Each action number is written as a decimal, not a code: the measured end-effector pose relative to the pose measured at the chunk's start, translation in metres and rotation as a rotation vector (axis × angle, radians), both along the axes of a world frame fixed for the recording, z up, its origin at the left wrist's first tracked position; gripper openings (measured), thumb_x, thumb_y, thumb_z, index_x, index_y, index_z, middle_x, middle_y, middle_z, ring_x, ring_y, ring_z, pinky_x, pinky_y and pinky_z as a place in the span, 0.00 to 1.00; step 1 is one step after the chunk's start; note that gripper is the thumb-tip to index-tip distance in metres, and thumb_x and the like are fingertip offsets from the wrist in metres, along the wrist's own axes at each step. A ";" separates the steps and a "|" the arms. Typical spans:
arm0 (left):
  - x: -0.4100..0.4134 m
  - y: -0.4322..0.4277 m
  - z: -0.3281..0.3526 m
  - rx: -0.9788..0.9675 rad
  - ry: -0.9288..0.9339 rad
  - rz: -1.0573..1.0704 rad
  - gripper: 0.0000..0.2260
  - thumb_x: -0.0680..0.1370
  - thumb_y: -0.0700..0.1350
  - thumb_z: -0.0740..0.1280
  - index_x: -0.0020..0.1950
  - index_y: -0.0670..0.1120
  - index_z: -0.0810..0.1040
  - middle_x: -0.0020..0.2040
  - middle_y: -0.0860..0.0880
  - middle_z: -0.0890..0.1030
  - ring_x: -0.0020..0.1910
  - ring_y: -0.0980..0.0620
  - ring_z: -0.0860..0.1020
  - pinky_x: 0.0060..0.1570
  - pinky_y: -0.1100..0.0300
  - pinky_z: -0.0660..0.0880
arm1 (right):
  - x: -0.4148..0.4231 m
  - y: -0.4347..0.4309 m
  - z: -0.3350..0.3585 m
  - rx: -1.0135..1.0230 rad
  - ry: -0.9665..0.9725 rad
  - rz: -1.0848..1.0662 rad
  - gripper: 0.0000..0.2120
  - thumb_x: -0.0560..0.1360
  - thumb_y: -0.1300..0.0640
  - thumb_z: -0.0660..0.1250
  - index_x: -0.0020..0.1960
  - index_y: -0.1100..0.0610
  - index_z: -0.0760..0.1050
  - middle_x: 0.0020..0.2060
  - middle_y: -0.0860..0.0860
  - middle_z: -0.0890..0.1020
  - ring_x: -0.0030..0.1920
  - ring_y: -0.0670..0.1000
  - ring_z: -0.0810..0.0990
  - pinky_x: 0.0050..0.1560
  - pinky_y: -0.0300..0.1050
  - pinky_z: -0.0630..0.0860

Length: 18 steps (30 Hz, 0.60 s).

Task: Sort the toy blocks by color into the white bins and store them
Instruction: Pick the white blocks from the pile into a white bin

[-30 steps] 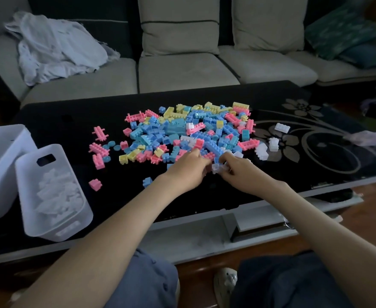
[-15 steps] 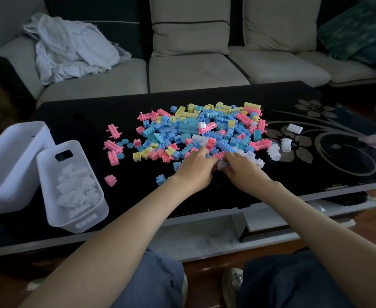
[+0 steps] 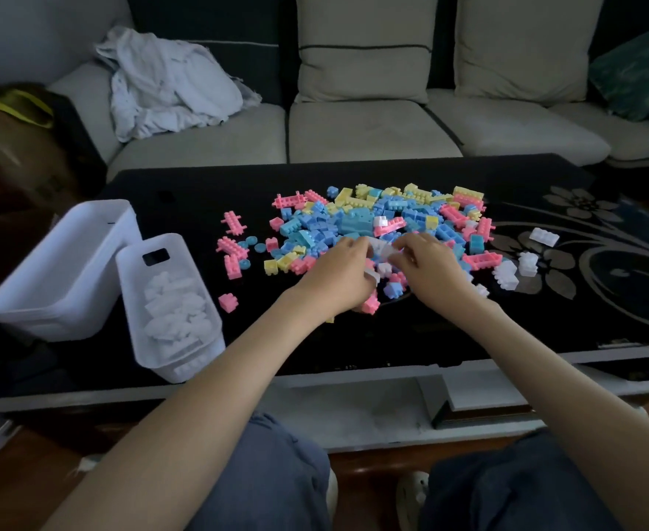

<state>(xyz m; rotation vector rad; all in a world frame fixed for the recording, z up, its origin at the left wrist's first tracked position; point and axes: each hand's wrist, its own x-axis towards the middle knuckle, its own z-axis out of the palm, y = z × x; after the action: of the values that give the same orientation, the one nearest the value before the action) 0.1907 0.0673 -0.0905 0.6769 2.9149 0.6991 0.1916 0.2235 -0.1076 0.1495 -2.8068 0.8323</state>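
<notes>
Your left hand and your right hand meet over the near edge of the pile of toy blocks, which lies in the middle of the black table. The fingers of both hands are curled, and their tips close from either side on a white block held just above the pile. You cannot tell whether it is 1 piece or several joined. A second white piece shows at the lower edge of your left hand; how it is held is hidden.

The pile is a mix of blue, pink and yellow pieces with a few white ones. Some pink blocks lie apart on its left side, and 1 pink block sits alone nearer to you. A few loose white blocks lie just to the right of the pile, on the table's flower pattern.

2 white bins stand at the left end of the table, touching each other. The nearer bin holds white blocks only. The larger bin is beside it on the left, and its inside is not visible.

Behind the table is a pale sofa with a crumpled white cloth on its left seat.
</notes>
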 end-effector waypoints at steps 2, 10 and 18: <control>0.001 -0.024 0.011 0.043 0.025 0.060 0.14 0.78 0.42 0.62 0.64 0.44 0.71 0.60 0.46 0.75 0.53 0.51 0.74 0.47 0.61 0.69 | -0.005 -0.024 0.008 0.004 0.018 0.068 0.12 0.79 0.55 0.61 0.59 0.60 0.74 0.51 0.52 0.74 0.46 0.47 0.70 0.41 0.38 0.63; 0.017 -0.163 0.030 0.044 0.111 0.480 0.07 0.77 0.45 0.66 0.55 0.47 0.76 0.46 0.51 0.79 0.46 0.53 0.77 0.45 0.61 0.73 | -0.012 -0.169 0.020 -0.127 0.045 0.463 0.11 0.77 0.56 0.64 0.57 0.59 0.75 0.46 0.51 0.75 0.46 0.49 0.74 0.36 0.35 0.64; 0.033 -0.216 0.017 -0.119 -0.113 0.512 0.12 0.79 0.47 0.64 0.62 0.49 0.74 0.56 0.48 0.78 0.54 0.50 0.76 0.55 0.57 0.72 | 0.003 -0.222 0.004 0.156 -0.132 0.700 0.26 0.78 0.52 0.63 0.74 0.54 0.61 0.64 0.54 0.72 0.65 0.54 0.65 0.65 0.48 0.65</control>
<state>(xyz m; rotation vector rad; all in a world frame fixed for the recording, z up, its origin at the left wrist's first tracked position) 0.2238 -0.1485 -0.0739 -0.1289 3.0029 0.5652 0.1947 0.0015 -0.1032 1.1895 -2.9503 0.7548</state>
